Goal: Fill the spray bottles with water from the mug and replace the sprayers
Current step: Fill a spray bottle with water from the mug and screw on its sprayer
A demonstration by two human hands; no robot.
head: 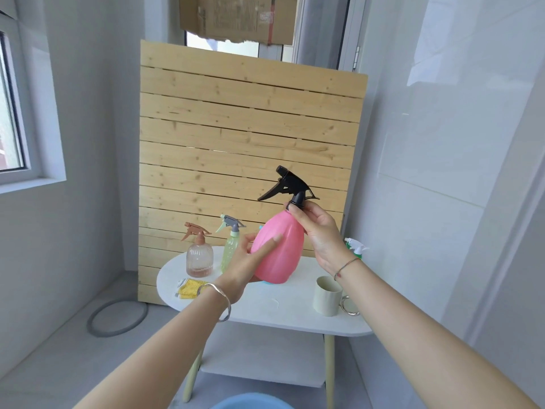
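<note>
Left hand (243, 262), right hand (320, 231) on near-upright pink bottle (283, 255), nozzle (281, 170) leftward.

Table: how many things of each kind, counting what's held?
Spray bottles: 4 (pink bottle, clear bottle, green bottle, white-topped bottle)
Mug: 1
Yellow cloth: 1
Total: 6. A blue thing behind the pink bottle is too hidden to count.

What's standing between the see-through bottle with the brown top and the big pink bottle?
The pale green spray bottle stands there on the white table, in the head view. The left hand holding the pink bottle reaches across it.
</note>
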